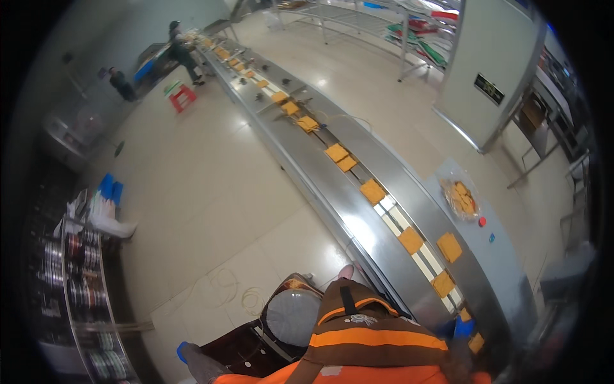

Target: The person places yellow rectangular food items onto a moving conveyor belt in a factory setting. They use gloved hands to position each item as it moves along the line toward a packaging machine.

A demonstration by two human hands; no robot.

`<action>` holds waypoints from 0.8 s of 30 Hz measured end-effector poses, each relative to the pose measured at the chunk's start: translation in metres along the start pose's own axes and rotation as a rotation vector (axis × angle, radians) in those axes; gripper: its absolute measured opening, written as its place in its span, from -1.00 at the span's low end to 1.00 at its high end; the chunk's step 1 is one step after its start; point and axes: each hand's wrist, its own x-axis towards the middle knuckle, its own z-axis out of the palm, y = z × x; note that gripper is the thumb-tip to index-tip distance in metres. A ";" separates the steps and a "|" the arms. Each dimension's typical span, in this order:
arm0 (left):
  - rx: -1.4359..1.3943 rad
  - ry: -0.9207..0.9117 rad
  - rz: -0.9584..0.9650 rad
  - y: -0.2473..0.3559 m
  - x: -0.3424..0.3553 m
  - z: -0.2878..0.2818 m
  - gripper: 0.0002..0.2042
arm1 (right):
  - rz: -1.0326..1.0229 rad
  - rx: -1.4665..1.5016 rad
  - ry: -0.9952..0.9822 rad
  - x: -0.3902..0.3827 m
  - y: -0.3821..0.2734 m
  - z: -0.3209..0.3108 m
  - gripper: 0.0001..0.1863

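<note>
My right hand (463, 328), in a blue glove, is over the conveyor (358, 224) at the lower right. Square golden biscuits (465, 315) lie right against it, one just above and another (476, 343) just below; its fingers are too small and blurred to read. Far out at the lower left, only a bit of my blue-gloved left hand (183, 352) shows past the grey sleeve, beside a dark box; its fingers are hidden. More biscuits (442, 283) run in a line along the belt, and a stack (449, 247) sits on the metal edge to its right.
An open clear bag of biscuit pieces (460, 198) lies on a side ledge with a red cap (482, 221). A round grey stool (294, 317) stands by my legs. Racks of stacked items (83, 281) are at left. People (182, 54) stand at the far end near a red stool (183, 98).
</note>
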 end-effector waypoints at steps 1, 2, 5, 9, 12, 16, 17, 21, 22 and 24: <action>0.068 -0.046 0.034 -0.001 0.006 0.014 -0.77 | -0.003 -0.139 -0.018 0.014 0.005 0.003 -0.12; 0.129 -0.086 0.082 0.000 0.010 0.030 -0.77 | 0.049 -0.242 -0.039 0.021 0.012 -0.002 -0.14; 0.325 -0.082 0.235 -0.004 0.038 0.038 -0.76 | 0.174 -0.509 -0.084 -0.009 -0.022 0.005 -0.21; 0.525 -0.201 0.382 0.009 0.074 0.036 -0.78 | 0.093 -0.726 -0.003 -0.066 -0.139 -0.017 -0.47; 0.039 -0.202 -0.219 0.056 0.028 -0.030 -0.79 | -0.301 -0.734 0.057 -0.045 -0.132 0.002 -0.66; 0.107 -0.033 -0.302 0.073 0.052 -0.042 -0.74 | -0.375 -0.732 0.100 -0.071 -0.185 0.020 -0.73; 0.186 -0.078 -0.255 0.076 0.066 -0.045 -0.81 | -0.381 -0.732 0.118 -0.080 -0.197 0.024 -0.74; 0.517 -0.206 -0.042 0.070 0.075 -0.034 -0.97 | -0.398 -0.721 0.096 -0.059 -0.164 0.037 -0.72; 0.605 -0.206 0.028 0.072 0.083 -0.035 -0.97 | -0.465 -0.722 0.117 -0.055 -0.161 0.042 -0.72; 0.478 -0.139 -0.017 0.072 0.099 -0.042 -0.93 | -0.453 -0.675 0.067 -0.047 -0.156 0.045 -0.74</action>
